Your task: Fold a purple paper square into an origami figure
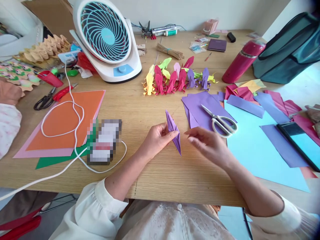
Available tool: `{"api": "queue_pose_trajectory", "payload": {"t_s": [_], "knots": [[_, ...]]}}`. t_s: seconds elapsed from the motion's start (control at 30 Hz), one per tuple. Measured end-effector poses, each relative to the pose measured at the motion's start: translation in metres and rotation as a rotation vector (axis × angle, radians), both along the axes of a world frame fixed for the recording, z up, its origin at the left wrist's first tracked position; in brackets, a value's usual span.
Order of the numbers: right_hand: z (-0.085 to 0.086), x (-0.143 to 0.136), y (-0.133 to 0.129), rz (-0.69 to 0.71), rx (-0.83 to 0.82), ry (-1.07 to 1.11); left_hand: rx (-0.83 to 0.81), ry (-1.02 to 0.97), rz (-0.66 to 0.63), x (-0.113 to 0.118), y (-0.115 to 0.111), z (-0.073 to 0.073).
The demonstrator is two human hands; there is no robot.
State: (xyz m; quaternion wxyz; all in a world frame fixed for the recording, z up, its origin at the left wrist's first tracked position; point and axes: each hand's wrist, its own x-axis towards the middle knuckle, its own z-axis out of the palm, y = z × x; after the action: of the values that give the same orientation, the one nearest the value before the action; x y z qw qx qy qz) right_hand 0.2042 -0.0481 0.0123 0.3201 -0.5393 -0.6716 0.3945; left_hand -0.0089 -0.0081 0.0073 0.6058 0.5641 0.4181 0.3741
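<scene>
My left hand (159, 138) pinches a folded purple origami piece (172, 129) between thumb and fingers, a little above the wooden tabletop. The piece is a long, narrow diamond with pointed ends, held tilted. Just right of it, my right hand (208, 145) hovers with loosely bent fingers, thumb and forefinger slightly apart, touching nothing. Beyond that hand lie white-handled scissors (223, 126), resting partly on purple paper sheets (200, 105). Finished folded paper figures (172, 81) in yellow, red, pink, green and purple stand grouped farther back.
A white fan (106, 36) stands at back left. A white cable (75, 133) crosses orange paper (60, 116) to a phone (104, 141). At right are blue paper (260, 146), another phone (300, 143), a red bottle (243, 61) and a teal bag (285, 53). Another person's sleeve (8, 128) shows left.
</scene>
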Motion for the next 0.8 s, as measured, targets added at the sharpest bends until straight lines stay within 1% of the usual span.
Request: {"api": "queue_pose_trajectory", "payload": {"t_s": [0.03, 0.07, 0.1, 0.17, 0.23, 0.33, 0.53, 0.6, 0.67, 0.73, 0.8], "knots": [[-0.002, -0.012, -0.004, 0.081, -0.111, 0.109, 0.024, 0.015, 0.011, 0.002, -0.002, -0.001], [-0.004, -0.022, -0.008, 0.122, -0.186, 0.165, 0.046, 0.031, 0.019, 0.005, -0.005, -0.001], [-0.007, -0.028, -0.010, 0.130, -0.220, 0.193, 0.065, 0.046, 0.021, 0.006, -0.008, -0.002], [-0.010, -0.035, -0.012, 0.087, -0.240, 0.255, 0.097, 0.060, 0.018, 0.010, -0.012, -0.004], [-0.012, -0.036, -0.012, 0.049, -0.246, 0.304, 0.120, 0.058, 0.014, 0.012, -0.016, -0.006], [-0.011, -0.035, -0.011, 0.042, -0.269, 0.348, 0.158, 0.058, 0.020, 0.015, -0.018, -0.009], [-0.007, -0.027, -0.009, 0.145, -0.340, 0.399, 0.208, 0.057, 0.010, 0.013, -0.014, -0.004], [-0.007, -0.025, -0.008, 0.158, -0.348, 0.384, 0.185, 0.048, 0.000, 0.011, -0.012, -0.003], [-0.008, -0.025, -0.008, 0.143, -0.331, 0.353, 0.123, 0.028, -0.029, 0.010, -0.011, -0.004], [-0.009, -0.027, -0.011, 0.106, -0.275, 0.268, 0.033, 0.007, -0.068, 0.009, -0.009, -0.007], [-0.009, -0.027, -0.013, 0.098, -0.219, 0.163, -0.055, -0.004, -0.103, 0.009, -0.007, -0.009]]}}
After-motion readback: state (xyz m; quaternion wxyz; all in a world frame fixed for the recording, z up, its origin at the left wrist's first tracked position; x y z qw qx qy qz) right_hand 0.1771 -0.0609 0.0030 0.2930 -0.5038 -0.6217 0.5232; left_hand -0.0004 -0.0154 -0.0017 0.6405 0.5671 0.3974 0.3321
